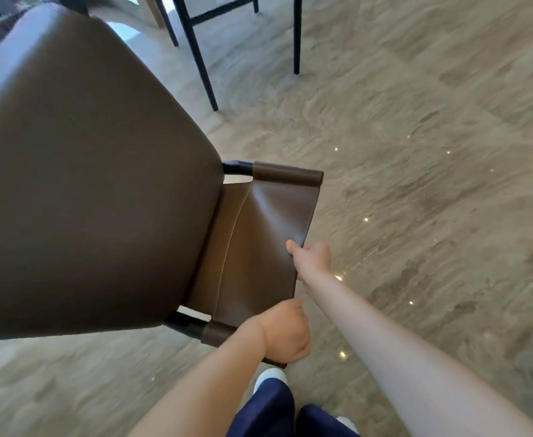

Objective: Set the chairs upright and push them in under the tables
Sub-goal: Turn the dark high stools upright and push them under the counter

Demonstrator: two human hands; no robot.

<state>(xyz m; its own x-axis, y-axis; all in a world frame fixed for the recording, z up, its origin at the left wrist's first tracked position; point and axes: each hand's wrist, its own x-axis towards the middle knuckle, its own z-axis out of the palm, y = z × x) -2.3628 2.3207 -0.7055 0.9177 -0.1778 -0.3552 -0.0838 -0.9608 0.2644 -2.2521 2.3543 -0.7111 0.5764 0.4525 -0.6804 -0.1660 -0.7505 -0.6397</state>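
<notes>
Brown leather chair [101,184]: tilted, seat close to camera, backrest [258,241] toward person. Left hand [285,334] curled round backrest's near corner. Right hand [310,257] pinches backrest's top edge. Black legs [195,42] of other furniture stand beyond, on marbled floor [416,152].

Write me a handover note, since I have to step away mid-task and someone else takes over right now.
Left hand: grips the chair backrest at its near corner.
Right hand: pinches the backrest's top edge further along.
Chair: tilted, seat big at the left, backrest between the hands over the floor.
Black legs stand ahead; whether table or chair, unclear.
Done: chair gripped.
Left: stand it upright, push it under a table.
</notes>
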